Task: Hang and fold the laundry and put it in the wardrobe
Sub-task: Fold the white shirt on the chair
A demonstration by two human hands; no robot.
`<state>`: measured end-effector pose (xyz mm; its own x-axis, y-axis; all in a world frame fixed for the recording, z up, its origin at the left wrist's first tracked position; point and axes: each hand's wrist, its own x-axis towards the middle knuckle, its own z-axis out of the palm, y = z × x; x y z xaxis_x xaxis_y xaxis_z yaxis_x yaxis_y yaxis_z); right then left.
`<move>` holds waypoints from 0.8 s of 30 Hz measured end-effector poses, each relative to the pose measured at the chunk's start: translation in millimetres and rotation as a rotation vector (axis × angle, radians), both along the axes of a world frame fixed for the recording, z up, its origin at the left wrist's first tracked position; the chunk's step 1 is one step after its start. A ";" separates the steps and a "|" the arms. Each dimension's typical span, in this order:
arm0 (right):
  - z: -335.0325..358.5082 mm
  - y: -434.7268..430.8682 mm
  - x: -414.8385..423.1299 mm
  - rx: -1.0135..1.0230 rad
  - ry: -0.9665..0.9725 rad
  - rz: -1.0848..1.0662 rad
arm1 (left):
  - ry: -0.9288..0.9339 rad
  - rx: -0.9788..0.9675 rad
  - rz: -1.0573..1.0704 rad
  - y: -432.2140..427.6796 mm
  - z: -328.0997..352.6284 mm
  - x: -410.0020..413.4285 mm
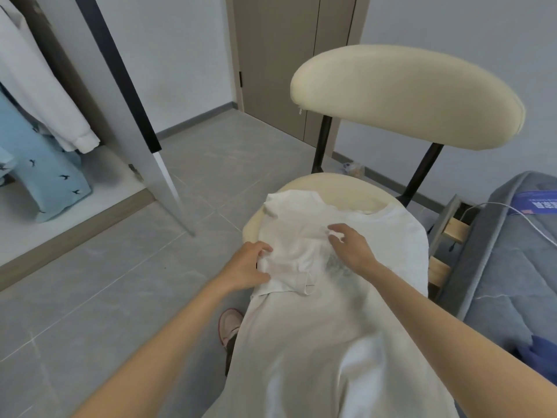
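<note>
A white T-shirt (304, 333) lies spread over the cream chair seat (346, 191), its lower part hanging toward me off the seat's front. One sleeve is folded in over the chest. My left hand (245, 268) pinches the folded sleeve at the shirt's left edge. On the middle of the chest, my right hand (351, 247) pinches a bit of the fabric between its fingertips. The open wardrobe (90, 182) stands at the left.
A white garment (39, 95) and a light blue one (45, 173) hang inside the wardrobe, whose door (126, 86) stands open. A grey bed (512, 257) with a white cable lies at the right. A shoe (230, 325) shows under the shirt on the tiled floor.
</note>
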<state>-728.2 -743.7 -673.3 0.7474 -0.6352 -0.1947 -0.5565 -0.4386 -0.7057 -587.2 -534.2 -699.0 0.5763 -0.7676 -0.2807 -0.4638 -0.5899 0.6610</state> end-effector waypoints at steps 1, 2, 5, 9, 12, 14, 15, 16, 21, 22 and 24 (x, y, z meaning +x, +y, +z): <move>-0.9 5.4 13.9 -0.012 -0.002 0.045 | -0.017 0.038 -0.043 5.2 -8.0 -0.7; -2.1 10.6 27.4 -0.024 -0.002 0.089 | -0.021 0.043 -0.058 9.7 -13.9 -3.1; -8.0 22.6 65.4 -0.084 0.000 0.193 | -0.020 -0.031 -0.050 16.5 -26.9 -7.9; -20.7 29.0 106.7 -0.209 0.079 0.268 | 0.029 -0.034 -0.040 23.5 -33.6 -8.8; -29.9 29.9 129.9 -0.260 0.207 0.221 | -0.013 -0.023 -0.101 30.0 -39.4 -13.7; -33.9 28.1 141.8 -0.320 0.250 0.191 | -0.076 -0.034 -0.133 32.0 -43.9 -16.0; -35.3 26.0 146.8 -0.319 0.242 0.189 | -0.097 -0.046 -0.144 32.6 -45.5 -16.8; -35.7 23.3 151.0 -0.287 0.215 0.193 | -0.113 -0.060 -0.151 33.4 -45.8 -17.2; -29.9 7.4 166.3 -0.081 -0.091 0.074 | -0.184 -0.147 -0.104 39.7 -38.1 -8.4; -31.2 6.1 168.0 -0.085 -0.093 0.054 | -0.191 -0.156 -0.101 40.3 -35.7 -5.5; -37.7 6.0 170.2 -0.111 0.006 0.061 | -0.210 -0.113 -0.146 41.4 -33.4 -1.8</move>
<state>-558.0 -737.7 -711.1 0.7845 -0.6062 -0.1306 -0.5306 -0.5472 -0.6473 -589.0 -492.8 -732.5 0.4936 -0.8665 -0.0747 -0.6726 -0.4348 0.5987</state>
